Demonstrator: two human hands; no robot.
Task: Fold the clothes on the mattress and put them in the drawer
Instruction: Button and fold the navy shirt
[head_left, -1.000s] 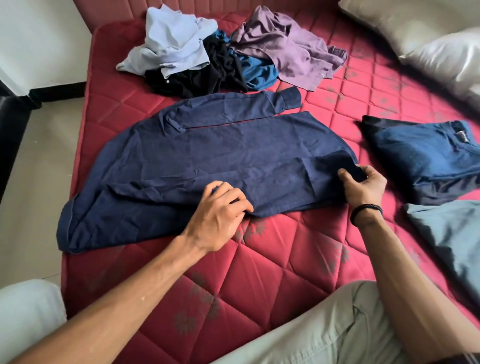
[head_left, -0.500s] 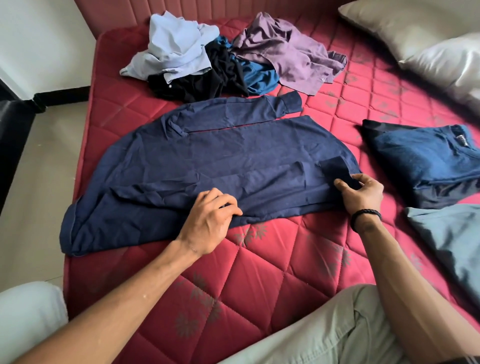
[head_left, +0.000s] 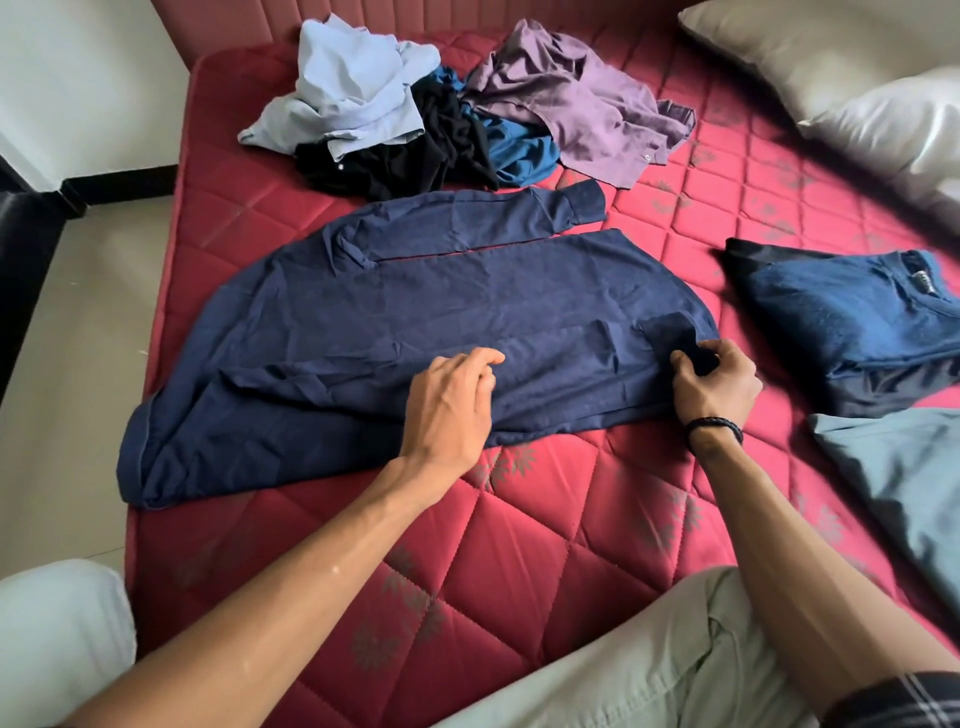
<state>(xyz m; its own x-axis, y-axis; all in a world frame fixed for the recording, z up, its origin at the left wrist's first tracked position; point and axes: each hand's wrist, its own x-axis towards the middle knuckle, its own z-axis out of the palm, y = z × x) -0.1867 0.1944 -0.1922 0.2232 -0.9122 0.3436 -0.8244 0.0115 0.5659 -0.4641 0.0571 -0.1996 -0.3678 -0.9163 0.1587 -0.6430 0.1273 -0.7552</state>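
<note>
A navy long-sleeved shirt (head_left: 426, 322) lies spread flat across the red quilted mattress (head_left: 545, 545). One sleeve is folded along its far edge. My left hand (head_left: 449, 408) rests on the shirt's near part with fingers loosely bent, holding nothing that I can see. At the shirt's right end my right hand (head_left: 714, 387), with a black wristband, pinches the folded sleeve cuff (head_left: 670, 335). A heap of unfolded clothes lies at the far side: a light blue shirt (head_left: 348, 88), a black garment (head_left: 415, 150), a teal one (head_left: 519, 150) and a purple shirt (head_left: 582, 98).
Folded blue clothes (head_left: 841, 317) are stacked on the right, and a grey-blue garment (head_left: 904, 478) lies nearer. Pillows (head_left: 831, 67) sit at the far right corner. The mattress's left edge drops to a pale floor (head_left: 67, 364). My knees in light trousers (head_left: 649, 665) are at the bottom.
My left hand has left the shirt's near hem and moved forward onto the cloth, fingers uncurling. My right hand keeps hold of the cuff and has shifted slightly.
</note>
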